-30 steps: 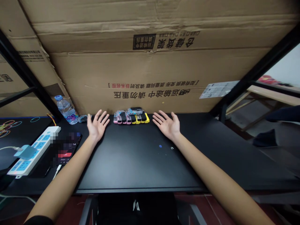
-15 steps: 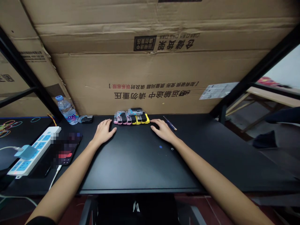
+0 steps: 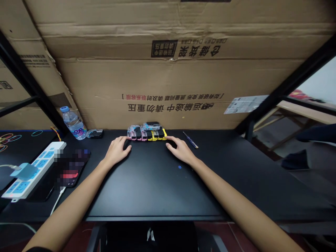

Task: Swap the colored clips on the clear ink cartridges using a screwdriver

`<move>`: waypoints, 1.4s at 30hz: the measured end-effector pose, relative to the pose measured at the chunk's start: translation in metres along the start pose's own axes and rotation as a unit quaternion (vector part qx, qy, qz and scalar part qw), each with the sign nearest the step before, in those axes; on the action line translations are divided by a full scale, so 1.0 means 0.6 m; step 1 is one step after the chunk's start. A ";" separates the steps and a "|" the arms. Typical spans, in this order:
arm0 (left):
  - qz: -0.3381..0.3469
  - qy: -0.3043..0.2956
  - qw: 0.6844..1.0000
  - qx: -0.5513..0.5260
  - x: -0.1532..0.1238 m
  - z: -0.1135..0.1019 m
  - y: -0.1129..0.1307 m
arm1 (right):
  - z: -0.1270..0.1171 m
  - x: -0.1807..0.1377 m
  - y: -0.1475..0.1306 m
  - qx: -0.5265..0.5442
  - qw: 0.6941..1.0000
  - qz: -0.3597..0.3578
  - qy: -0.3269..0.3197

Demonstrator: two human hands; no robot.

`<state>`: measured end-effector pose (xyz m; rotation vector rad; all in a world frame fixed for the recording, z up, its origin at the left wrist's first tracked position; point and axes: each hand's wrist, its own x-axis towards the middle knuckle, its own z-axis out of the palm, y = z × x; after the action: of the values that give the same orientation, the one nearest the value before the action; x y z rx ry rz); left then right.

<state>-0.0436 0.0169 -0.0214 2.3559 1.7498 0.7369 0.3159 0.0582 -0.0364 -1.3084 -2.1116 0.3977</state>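
Observation:
A row of small pink and yellow blocks (image 3: 138, 134) with black and clear parts stands against the cardboard at the back of the desk; their exact kind is too small to tell. One black and clear block (image 3: 151, 126) lies on top of the row. My left hand (image 3: 117, 149) rests palm down at the row's left end, its index fingertip touching or nearly touching the pink end. At the yellow end, my right hand (image 3: 181, 150) lies with fingers stretched and its index fingertip at the last block. Neither hand grips anything.
A screwdriver (image 3: 191, 140) lies right of my right hand. To the left are a water bottle (image 3: 74, 124), a black block (image 3: 95, 133), a phone (image 3: 76, 171) with a cable, and a power strip (image 3: 34, 171). Cardboard (image 3: 168, 78) walls the back; black frame bars (image 3: 286, 84) flank it.
Both hands have closed in on the row: the left fingertips moved right to the pink end, the right hand shifted slightly left. The view has moved slightly.

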 end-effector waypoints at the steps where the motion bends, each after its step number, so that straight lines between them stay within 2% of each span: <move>1: 0.003 -0.003 1.000 0.003 0.000 0.000 -0.001 | -0.002 0.000 -0.003 -0.003 1.000 -0.003 -0.002; 7: 0.021 -0.014 0.999 0.032 -0.003 0.008 -0.002 | 0.000 -0.004 -0.022 -0.038 0.997 -0.042 -0.057; 12: 0.024 -0.029 0.999 0.039 -0.010 0.025 0.007 | 0.021 -0.007 -0.040 -0.124 0.982 0.001 -0.141; 15: 0.002 -0.047 0.998 0.041 -0.010 0.032 0.019 | 0.030 -0.004 -0.047 -0.148 0.976 0.026 -0.157; 21: -0.047 -0.068 0.995 0.062 -0.004 0.043 0.047 | 0.036 0.002 -0.048 -0.150 0.976 0.036 -0.155; 28: -0.078 -0.080 0.991 0.072 -0.005 0.037 0.068 | 0.041 -0.003 -0.032 -0.082 0.988 0.032 -0.128; 32: -0.093 -0.085 0.991 0.045 -0.008 0.028 0.060 | 0.029 -0.003 -0.028 -0.021 0.999 0.014 -0.034; 34: -0.090 -0.079 0.992 0.027 -0.009 0.027 0.052 | 0.017 0.003 -0.033 -0.019 0.999 -0.018 0.026; 36: -0.079 -0.065 0.995 0.014 -0.009 0.030 0.044 | 0.006 0.014 -0.044 -0.042 0.996 -0.061 0.057; 39: -0.051 -0.043 0.998 0.005 -0.010 0.036 0.038 | 0.001 0.037 -0.068 -0.088 0.989 -0.114 0.030; 42: -0.030 -0.038 0.999 0.006 -0.011 0.040 0.036 | 0.012 0.059 -0.090 -0.130 0.984 -0.125 -0.013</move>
<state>-0.0152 0.0083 -0.0365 2.2969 1.7899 0.6223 0.2623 0.0647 -0.0007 -1.1590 -2.3744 0.0329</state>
